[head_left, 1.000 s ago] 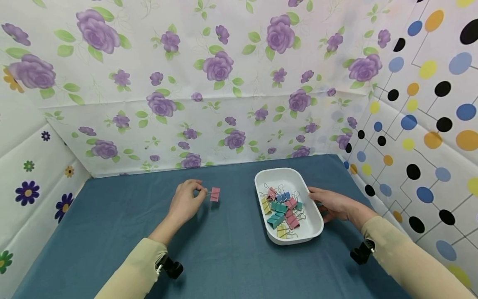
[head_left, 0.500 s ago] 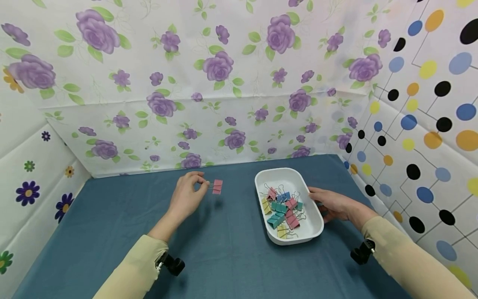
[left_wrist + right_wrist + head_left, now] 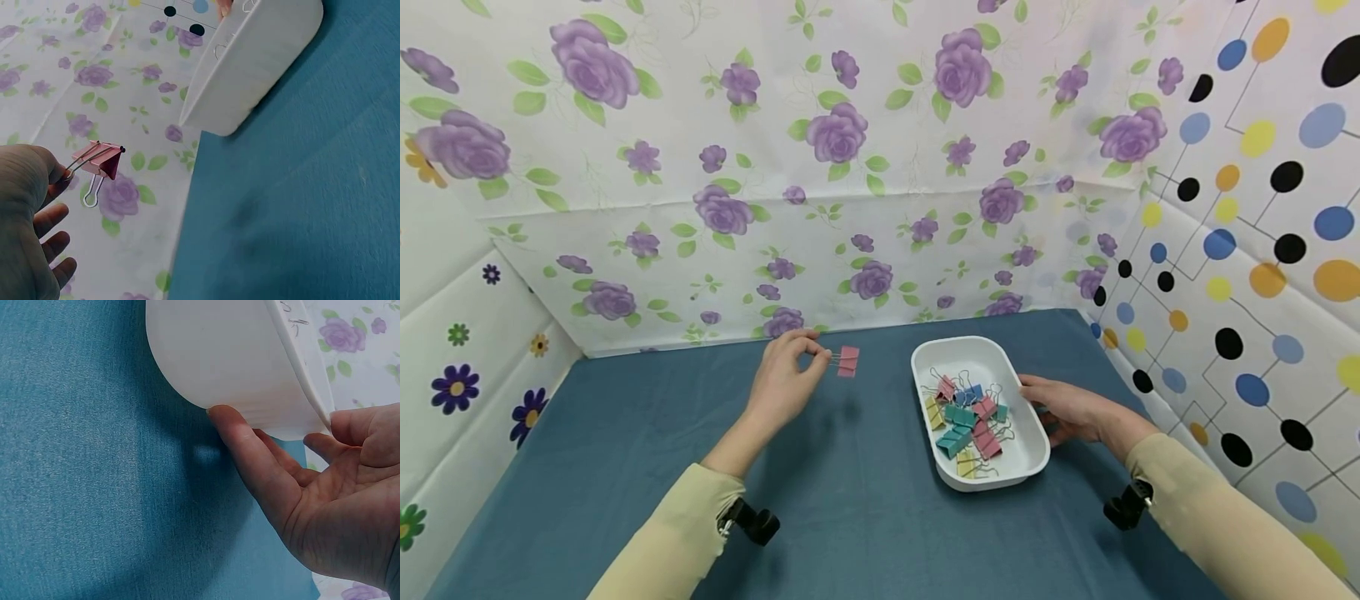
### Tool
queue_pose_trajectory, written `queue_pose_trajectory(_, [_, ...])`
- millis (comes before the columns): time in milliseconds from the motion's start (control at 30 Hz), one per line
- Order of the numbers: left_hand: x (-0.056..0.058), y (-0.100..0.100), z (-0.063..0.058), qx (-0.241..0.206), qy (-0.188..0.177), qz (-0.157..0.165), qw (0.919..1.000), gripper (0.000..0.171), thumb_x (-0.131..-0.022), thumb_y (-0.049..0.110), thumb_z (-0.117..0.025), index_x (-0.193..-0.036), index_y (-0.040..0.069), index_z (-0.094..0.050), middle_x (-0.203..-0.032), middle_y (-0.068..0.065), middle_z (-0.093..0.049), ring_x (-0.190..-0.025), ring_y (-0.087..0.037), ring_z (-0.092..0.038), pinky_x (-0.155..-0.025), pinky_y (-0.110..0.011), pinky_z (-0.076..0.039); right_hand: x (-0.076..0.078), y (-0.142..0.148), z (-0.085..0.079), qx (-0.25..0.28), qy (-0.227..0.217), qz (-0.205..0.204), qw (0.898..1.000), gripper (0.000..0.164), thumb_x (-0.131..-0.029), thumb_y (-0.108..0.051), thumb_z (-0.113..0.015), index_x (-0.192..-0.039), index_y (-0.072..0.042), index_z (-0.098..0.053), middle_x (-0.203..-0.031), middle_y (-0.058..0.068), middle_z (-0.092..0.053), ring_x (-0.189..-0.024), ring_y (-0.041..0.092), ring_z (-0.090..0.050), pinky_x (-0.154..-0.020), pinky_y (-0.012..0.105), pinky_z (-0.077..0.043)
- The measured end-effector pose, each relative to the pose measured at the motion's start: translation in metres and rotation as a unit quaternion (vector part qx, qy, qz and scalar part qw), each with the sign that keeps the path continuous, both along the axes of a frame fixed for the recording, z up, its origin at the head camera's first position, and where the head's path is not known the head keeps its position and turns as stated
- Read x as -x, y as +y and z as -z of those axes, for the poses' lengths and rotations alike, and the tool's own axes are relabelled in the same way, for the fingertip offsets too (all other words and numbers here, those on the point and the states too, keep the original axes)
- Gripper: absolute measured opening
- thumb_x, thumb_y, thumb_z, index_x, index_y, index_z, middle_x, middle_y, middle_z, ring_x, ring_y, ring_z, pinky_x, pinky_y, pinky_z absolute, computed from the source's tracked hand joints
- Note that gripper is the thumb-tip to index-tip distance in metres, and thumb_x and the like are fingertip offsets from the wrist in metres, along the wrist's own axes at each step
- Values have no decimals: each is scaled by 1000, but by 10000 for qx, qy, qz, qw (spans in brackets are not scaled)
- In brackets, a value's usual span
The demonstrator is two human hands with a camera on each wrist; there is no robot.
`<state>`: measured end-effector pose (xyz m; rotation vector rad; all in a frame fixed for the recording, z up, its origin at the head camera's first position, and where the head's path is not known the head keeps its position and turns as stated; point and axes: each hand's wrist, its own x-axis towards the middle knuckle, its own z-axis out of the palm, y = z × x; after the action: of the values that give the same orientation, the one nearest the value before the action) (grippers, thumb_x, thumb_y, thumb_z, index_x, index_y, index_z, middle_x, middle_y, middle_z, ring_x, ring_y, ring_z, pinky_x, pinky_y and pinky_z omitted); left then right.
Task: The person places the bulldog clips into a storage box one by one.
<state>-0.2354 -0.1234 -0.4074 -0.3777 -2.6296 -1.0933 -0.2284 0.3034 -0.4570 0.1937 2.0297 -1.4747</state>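
Observation:
My left hand [image 3: 784, 379] is raised over the blue cloth, left of the tray. Its thumb and index finger pinch the wire handle of a pink binder clip [image 3: 847, 362]. In the left wrist view, the clip's second handle [image 3: 92, 192] hangs down and the other fingers [image 3: 55, 245] are spread below. At the right side of a white plastic tray [image 3: 1032, 465], my right hand [image 3: 1078, 412] holds its wall. The right wrist view has the thumb [image 3: 240, 440] at the tray's lower edge and a finger at the rim. Inside lie several pink, yellow, green and blue binder clips [image 3: 959, 416].
Blue cloth [image 3: 850, 533] covers the table. Behind it stands a flowered backdrop [image 3: 880, 242], with a dotted sheet [image 3: 1240, 333] along the right and another flowered sheet [image 3: 467, 392] on the left. Each wrist carries a small black camera [image 3: 758, 523].
My left hand has moved up and to the right in the head view, carrying the pink binder clip farther from the cloth's near side. The right hand and tray stay put.

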Motion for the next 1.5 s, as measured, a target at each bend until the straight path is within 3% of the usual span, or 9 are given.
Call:
queue_pose_trajectory(233, [0,9,-8,-193,126,155,9996,20,-93,34,-57,-82,18,-63,-127,3,-52,-127,-27,-34,-98,-50,-32,-1,0,0,32,-11,-2,10000,56,-99,-39,-43,-148,-31,-18,-130,16,-44,-101,35,-55,-68,52,-52])
queue_pose_trajectory(567, [1,18,-14,-291,232,204,9991,18,-92,33,-58,-80,22,-62,-126,5,-52,-127,-25,-35,-98,-50,-32,-1,-1,-2,10,-29,4,10000,56,-99,-38,-42,-149,-31,-17,-131,16,-43,-102,34,-55,-68,52,-52])
queue_pose_trajectory(900, [0,40,-18,-361,310,427,9980,18,-92,33,-57,-81,20,-63,-126,7,-51,-123,-21,-38,-95,-46,-36,-1,-1,-2,16,-21,-8,10000,55,-99,-38,-41,-148,-30,-18,-131,16,-44,-101,35,-56,-68,52,-52])
queue_pose_trajectory(1500, [-3,74,-16,-373,324,655,9966,17,-92,34,-57,-78,24,-61,-125,9,-51,-122,-16,-37,-91,-42,-40,0,-1,-3,5,-62,24,10000,56,-99,-39,-42,-148,-31,-18,-133,15,-42,-102,35,-55,-68,52,-52])
